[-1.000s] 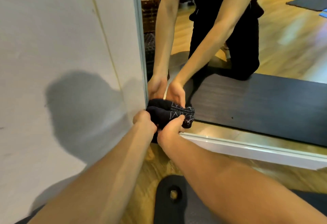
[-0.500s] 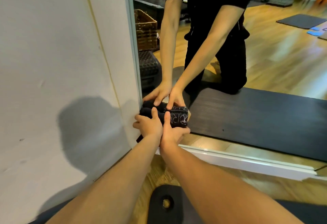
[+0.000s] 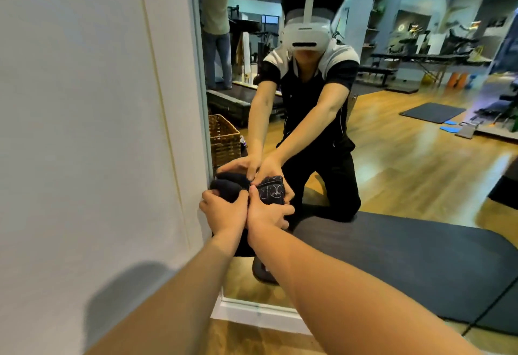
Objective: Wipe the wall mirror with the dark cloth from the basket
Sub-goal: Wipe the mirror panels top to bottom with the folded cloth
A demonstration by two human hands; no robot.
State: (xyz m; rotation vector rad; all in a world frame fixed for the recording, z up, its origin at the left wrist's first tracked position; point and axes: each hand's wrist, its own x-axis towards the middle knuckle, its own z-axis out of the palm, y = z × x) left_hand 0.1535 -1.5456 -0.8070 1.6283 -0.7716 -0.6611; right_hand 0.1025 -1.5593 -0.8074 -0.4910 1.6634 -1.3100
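Observation:
The dark cloth (image 3: 270, 190), black with a thin white pattern, is bunched and pressed flat against the wall mirror (image 3: 406, 172) near its left edge, some way above the bottom frame. My left hand (image 3: 222, 211) and my right hand (image 3: 267, 214) sit side by side on the cloth, fingers curled around it, thumbs touching. The mirror shows the reflection of both arms, the hands and the kneeling person. A woven basket (image 3: 224, 141) appears only as a reflection at the mirror's left edge.
A white wall (image 3: 84, 130) fills the left side, right beside the mirror's pale frame (image 3: 260, 314). A dark floor mat's reflection (image 3: 406, 265) lies low in the mirror. Wooden floor (image 3: 252, 340) runs below the frame. Gym equipment and another person show in the reflection.
Both hands have slid the cloth upward along the mirror's left edge, away from the bottom frame. The view has tilted up, so more of the reflected room shows.

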